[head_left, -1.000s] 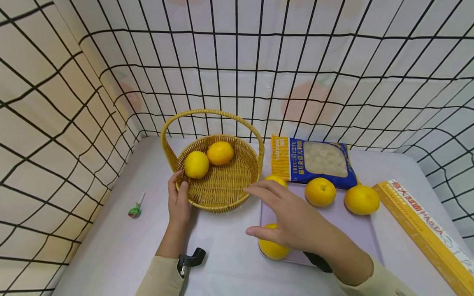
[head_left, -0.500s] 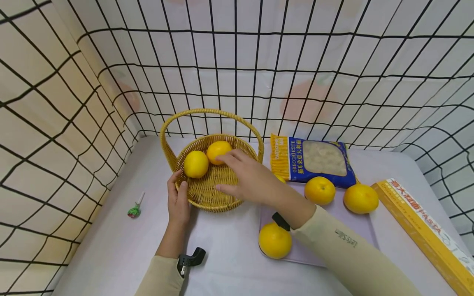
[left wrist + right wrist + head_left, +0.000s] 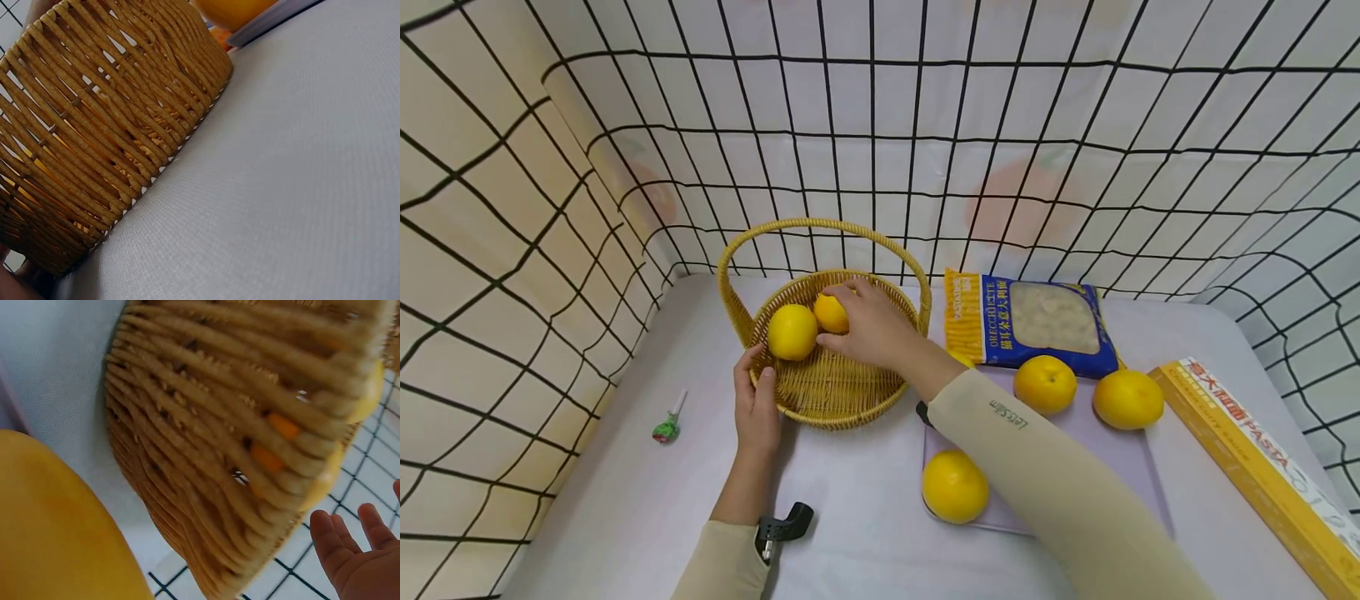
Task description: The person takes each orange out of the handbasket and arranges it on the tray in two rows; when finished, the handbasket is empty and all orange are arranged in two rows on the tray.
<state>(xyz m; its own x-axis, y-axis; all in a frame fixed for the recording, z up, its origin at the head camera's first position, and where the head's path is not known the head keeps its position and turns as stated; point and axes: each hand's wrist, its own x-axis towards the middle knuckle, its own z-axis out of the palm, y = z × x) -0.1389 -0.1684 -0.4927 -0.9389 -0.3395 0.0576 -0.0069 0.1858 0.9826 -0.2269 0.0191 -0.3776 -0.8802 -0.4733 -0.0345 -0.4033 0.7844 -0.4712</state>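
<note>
A woven basket [image 3: 835,400] with a tall arched handle stands left of centre, holding two oranges. My left hand [image 3: 757,417] grips its near-left rim, thumb over the edge. Over the basket, my right hand [image 3: 876,329] reaches in with fingers at the rear orange [image 3: 831,314], partly covering it, and thumb low beside it. The other orange [image 3: 792,332] sits to its left. In the right wrist view, the fingers [image 3: 328,540] are spread beyond the basket rim. The left wrist view is mostly filled by the basket's woven side [image 3: 125,106].
A lilac tray [image 3: 1105,475] at right bears several oranges, one at its near-left corner [image 3: 955,487]; another is mostly behind my right arm. Behind lies a blue pasta bag [image 3: 1048,321], farther right a pasta box [image 3: 1262,475]. A lollipop [image 3: 667,427] lies left. Black mesh [image 3: 872,133] surrounds the table.
My right hand has moved left from above the tray into the basket, over the rear orange. The left hand has stayed on the rim.
</note>
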